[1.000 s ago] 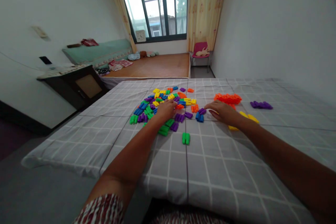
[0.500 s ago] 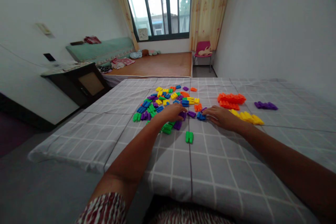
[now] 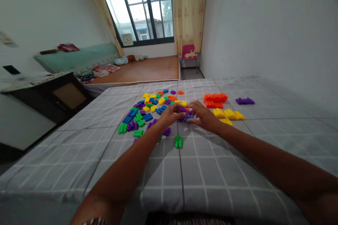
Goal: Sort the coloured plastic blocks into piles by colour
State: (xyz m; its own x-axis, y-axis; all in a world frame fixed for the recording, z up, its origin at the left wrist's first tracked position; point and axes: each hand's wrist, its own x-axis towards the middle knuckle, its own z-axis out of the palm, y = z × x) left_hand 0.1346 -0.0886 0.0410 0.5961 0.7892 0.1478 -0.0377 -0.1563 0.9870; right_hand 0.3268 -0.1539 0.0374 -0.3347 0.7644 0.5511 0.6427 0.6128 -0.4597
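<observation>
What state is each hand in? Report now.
Left hand: fingers curled at purple pieces; grip unclear.
Right hand: fingers part-curled at purple and blue pieces; grip can't be told.

Two hands: one left hand (image 3: 171, 114), one right hand (image 3: 204, 116). One window (image 3: 139, 12), two curtains (image 3: 188, 10), one clock (image 3: 127, 39), one chair (image 3: 188, 49). The crowded blocks (image 3: 138, 116) overlap too much to count.

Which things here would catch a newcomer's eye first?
Probably the bright, mixed-colour heap of plastic pieces on the grey checked cloth, with the left hand and right hand meeting at its near right edge over purple and blue pieces. Next, the sorted groups to the right: orange, yellow and, farthest right, purple.
</observation>
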